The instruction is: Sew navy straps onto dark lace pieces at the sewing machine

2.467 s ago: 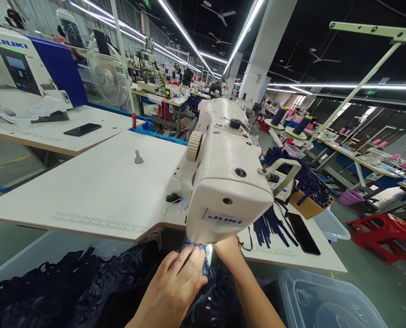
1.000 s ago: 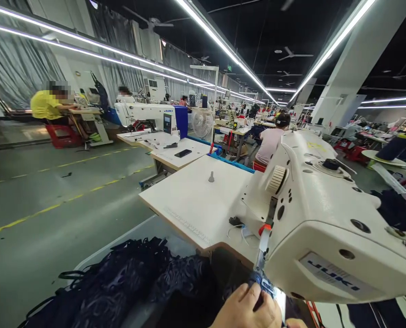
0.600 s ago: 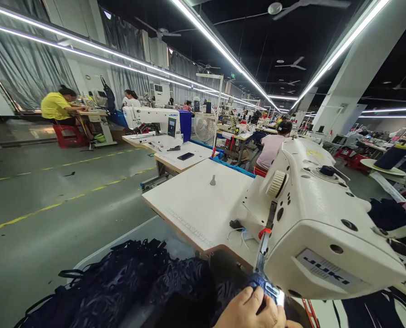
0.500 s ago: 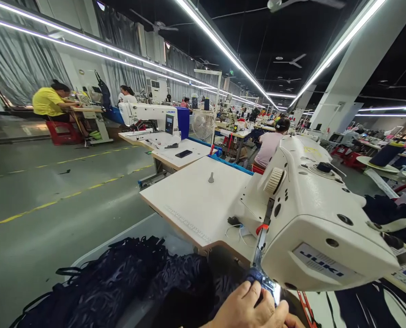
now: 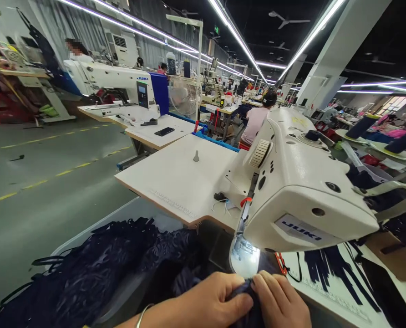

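My left hand (image 5: pixel 220 298), a bangle on its wrist, pinches a dark navy piece of fabric (image 5: pixel 252 307) between thumb and fingers. My right hand (image 5: pixel 281 298) grips the same fabric from the other side, its fingertips near my left thumb. Both hands are just in front of the lit, rounded sewing bed (image 5: pixel 244 262) of a white sewing machine (image 5: pixel 301 182). The fabric's lower part runs out of the picture. A heap of navy straps and cloth (image 5: pixel 87 269) lies to the left, below the table edge.
The white machine table (image 5: pixel 175 177) bears a grey peg (image 5: pixel 196 156). Behind it, a phone (image 5: pixel 164 131) lies on another machine's table. Navy strips (image 5: pixel 332 269) lie on the surface at the right. A co-worker (image 5: pixel 256 123) sits beyond my machine.
The fabric has come off the machine's bed towards me, leaving the lit bed uncovered. My right hand, mostly hidden before, now shows gripping the fabric. The view has shifted.
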Available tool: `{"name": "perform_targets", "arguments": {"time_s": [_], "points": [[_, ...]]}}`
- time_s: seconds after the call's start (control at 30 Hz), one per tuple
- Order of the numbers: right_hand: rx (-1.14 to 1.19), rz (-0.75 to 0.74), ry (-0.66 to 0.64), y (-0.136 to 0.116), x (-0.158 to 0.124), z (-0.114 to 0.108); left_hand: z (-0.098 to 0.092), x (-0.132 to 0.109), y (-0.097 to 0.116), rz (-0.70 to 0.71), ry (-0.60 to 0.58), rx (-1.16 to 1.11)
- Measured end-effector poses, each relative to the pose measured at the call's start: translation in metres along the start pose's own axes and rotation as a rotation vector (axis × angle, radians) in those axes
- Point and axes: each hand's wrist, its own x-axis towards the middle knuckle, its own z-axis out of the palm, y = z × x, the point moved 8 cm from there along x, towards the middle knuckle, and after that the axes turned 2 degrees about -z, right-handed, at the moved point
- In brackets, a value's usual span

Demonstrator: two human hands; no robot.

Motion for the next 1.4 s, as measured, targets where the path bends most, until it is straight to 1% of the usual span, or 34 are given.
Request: {"name": "perform_targets", "arguments": {"time_s": [0.03, 0.07, 0.1, 0.13, 0.17, 0.2, 0.23, 0.27, 0.3, 0.33, 0.37, 0.43, 0.5, 0.57, 0.63, 0.73, 0.87, 1.03, 1.13, 1.27, 1.4], "points": [[-0.053, -0.074, -0.012, -0.005, 0.008, 0.006, -0.004, 0.002, -0.008, -0.056, 0.076, 0.031], [-0.109, -0.046, 0.005, -0.002, 0.015, 0.009, -0.008, 0.003, -0.017, -0.109, 0.160, 0.068], [-0.149, -0.003, -0.007, 0.002, 0.021, 0.013, -0.013, 0.003, -0.025, -0.150, 0.248, 0.106], [-0.181, 0.041, -0.018, 0.005, 0.025, 0.017, -0.017, 0.003, -0.031, -0.171, 0.327, 0.136], [-0.206, 0.095, -0.030, 0.009, 0.027, 0.019, -0.021, 0.003, -0.034, -0.163, 0.401, 0.170], [-0.214, 0.153, -0.051, 0.014, 0.026, 0.022, -0.024, 0.003, -0.033, -0.110, 0.470, 0.212], [-0.205, 0.211, -0.068, 0.018, 0.025, 0.023, -0.025, 0.003, -0.026, -0.003, 0.525, 0.264], [-0.174, 0.268, -0.082, 0.023, 0.022, 0.024, -0.023, 0.003, -0.018, 0.122, 0.556, 0.316], [-0.118, 0.320, -0.090, 0.027, 0.018, 0.024, -0.019, 0.002, -0.009, 0.243, 0.559, 0.368], [-0.038, 0.365, -0.090, 0.032, 0.015, 0.024, -0.014, 0.001, -0.003, 0.333, 0.542, 0.408], [0.067, 0.406, -0.086, 0.036, 0.011, 0.025, -0.009, 0.002, 0.001, 0.374, 0.517, 0.429], [0.292, 0.508, -0.048, 0.046, 0.004, 0.026, -0.004, 0.005, 0.001, 0.334, 0.494, 0.424], [0.428, 0.634, 0.012, 0.057, -0.002, 0.028, -0.006, 0.006, 0.000, 0.263, 0.531, 0.403], [0.438, 0.734, 0.053, 0.066, -0.005, 0.029, -0.006, 0.008, 0.001, 0.209, 0.555, 0.400], [0.413, 0.773, 0.043, 0.070, -0.004, 0.032, -0.006, 0.011, 0.001, 0.165, 0.555, 0.410], [0.404, 0.788, 0.024, 0.071, 0.000, 0.035, -0.006, 0.014, 0.003, 0.153, 0.566, 0.429], [0.385, 0.786, 0.043, 0.073, 0.004, 0.034, -0.006, 0.014, 0.004, 0.150, 0.591, 0.461], [0.355, 0.784, 0.056, 0.075, 0.005, 0.033, -0.004, 0.017, 0.007, 0.150, 0.526, 0.524], [0.359, 0.776, 0.067, 0.074, 0.005, 0.033, -0.006, 0.017, 0.009, 0.142, 0.533, 0.520], [0.346, 0.778, 0.068, 0.074, 0.005, 0.034, -0.003, 0.016, 0.007, 0.122, 0.549, 0.496], [0.322, 0.716, 0.019, 0.074, 0.006, 0.027, -0.001, 0.015, 0.002, 0.086, 0.553, 0.465]]}}
